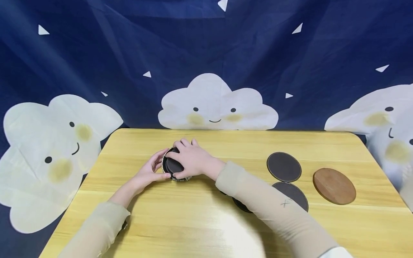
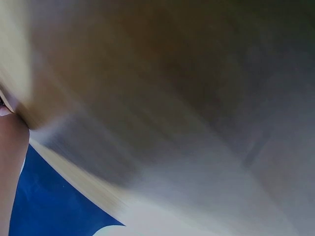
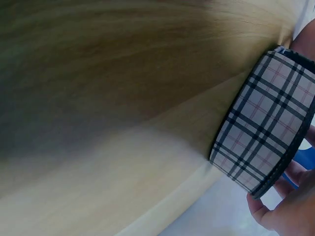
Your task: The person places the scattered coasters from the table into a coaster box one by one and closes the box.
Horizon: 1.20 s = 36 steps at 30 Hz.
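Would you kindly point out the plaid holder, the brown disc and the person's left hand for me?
Plaid holder [image 3: 265, 122]: right wrist view, on its checked outer wall.
Brown disc [image 1: 334, 186]: head view, on the middle of its top face.
Left hand [image 1: 150, 172]: head view, on the middle of the hand.

Plaid holder with dark edging sits at right; wood table fills most of the left. Hand, lower right: fingertips touch holder's dark rim. Blue cloth beyond.
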Tool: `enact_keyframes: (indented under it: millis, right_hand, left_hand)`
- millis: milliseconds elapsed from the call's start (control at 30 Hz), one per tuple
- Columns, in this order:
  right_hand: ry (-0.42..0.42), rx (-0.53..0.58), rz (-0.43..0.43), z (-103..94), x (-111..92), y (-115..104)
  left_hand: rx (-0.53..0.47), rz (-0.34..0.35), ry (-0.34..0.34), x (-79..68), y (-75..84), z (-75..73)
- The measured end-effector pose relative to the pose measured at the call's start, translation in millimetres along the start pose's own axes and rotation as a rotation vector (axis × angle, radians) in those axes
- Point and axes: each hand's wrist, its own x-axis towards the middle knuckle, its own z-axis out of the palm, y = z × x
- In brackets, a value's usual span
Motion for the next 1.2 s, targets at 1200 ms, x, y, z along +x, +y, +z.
enact_keyframes:
  millis: [1200]
  right_hand:
    - [0.022,-0.033,0.012,12.3,4.1,-9.3]
  left_hand:
    - [0.01,-0.009,0.001,0.6,0.8,-0.3]
